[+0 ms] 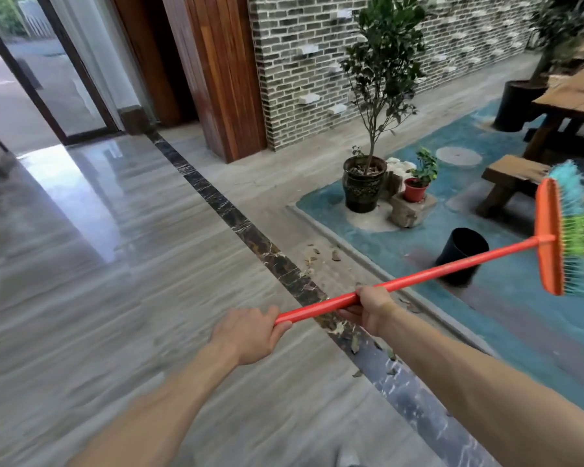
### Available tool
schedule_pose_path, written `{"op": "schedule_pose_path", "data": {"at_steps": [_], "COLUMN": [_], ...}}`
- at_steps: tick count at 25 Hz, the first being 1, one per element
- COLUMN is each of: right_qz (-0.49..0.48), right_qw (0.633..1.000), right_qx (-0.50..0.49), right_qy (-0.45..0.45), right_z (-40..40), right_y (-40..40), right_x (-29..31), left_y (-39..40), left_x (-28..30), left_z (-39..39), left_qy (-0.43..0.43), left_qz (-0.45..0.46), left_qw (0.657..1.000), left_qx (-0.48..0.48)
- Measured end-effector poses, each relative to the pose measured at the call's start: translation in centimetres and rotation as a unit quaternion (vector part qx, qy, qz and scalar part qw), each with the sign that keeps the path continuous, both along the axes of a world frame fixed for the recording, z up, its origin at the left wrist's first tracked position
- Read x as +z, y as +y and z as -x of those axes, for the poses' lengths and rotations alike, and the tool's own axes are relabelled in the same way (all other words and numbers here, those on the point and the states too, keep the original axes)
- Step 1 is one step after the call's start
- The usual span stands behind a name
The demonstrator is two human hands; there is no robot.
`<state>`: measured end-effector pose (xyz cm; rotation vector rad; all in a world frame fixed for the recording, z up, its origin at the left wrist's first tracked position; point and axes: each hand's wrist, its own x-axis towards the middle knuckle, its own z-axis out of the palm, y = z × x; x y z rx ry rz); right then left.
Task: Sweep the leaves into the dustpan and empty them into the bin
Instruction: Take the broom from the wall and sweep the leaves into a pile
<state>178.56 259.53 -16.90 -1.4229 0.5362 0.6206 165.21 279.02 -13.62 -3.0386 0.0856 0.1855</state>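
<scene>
An orange broom (452,264) with blue and green bristles is held level above the floor, its head raised at the right. My left hand (250,335) grips the end of the handle. My right hand (368,308) grips the handle further along. Dry leaves (321,257) lie scattered on the grey floor along the dark marble strip, and more leaves (354,345) lie below my right hand. A black bin (462,254) stands tilted on the blue floor area, beneath the broom handle. No dustpan is in view.
A tall potted tree (364,183) and a small red pot (415,188) stand by stones at the blue area's corner. A wooden bench (509,180) and table (573,96) are at the right. A raised kerb (368,264) edges the blue area. Glass doors (64,79) are at the far left.
</scene>
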Motion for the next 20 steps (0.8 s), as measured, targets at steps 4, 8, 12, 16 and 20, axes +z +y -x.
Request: {"op": "schedule_pose_path", "data": {"at_steps": [4,8,12,16,20], "right_qz": [0.021,0.039,0.056,0.09,0.111], "right_qw": [0.999,0.998,0.996,0.99,0.984], "right_qx": [0.009,0.016,0.003,-0.02,0.004], "right_qy": [0.028,0.054,0.076,0.108,0.139], "right_z": [-10.7,-19.5,-27.9,-34.9,-39.0], "right_y": [2.6,6.6,11.7,16.5,19.6], "right_x": [-0.8,-2.9,-6.9,-12.3,-15.8], "left_y": [2.4,6.4,11.4,15.6,17.0], "left_x": [-0.7,-3.5,-7.7,-12.4,-16.4], "left_z": [-10.7,-19.2,-28.1,-35.6,-39.5], "left_qy": [-0.007,0.013,0.053,0.118,0.198], "left_qz": [-0.001,0.029,0.073,0.137,0.215], "left_qw": [1.0,0.999,0.996,0.983,0.951], "left_qx": [-0.003,0.002,0.015,0.032,0.102]}}
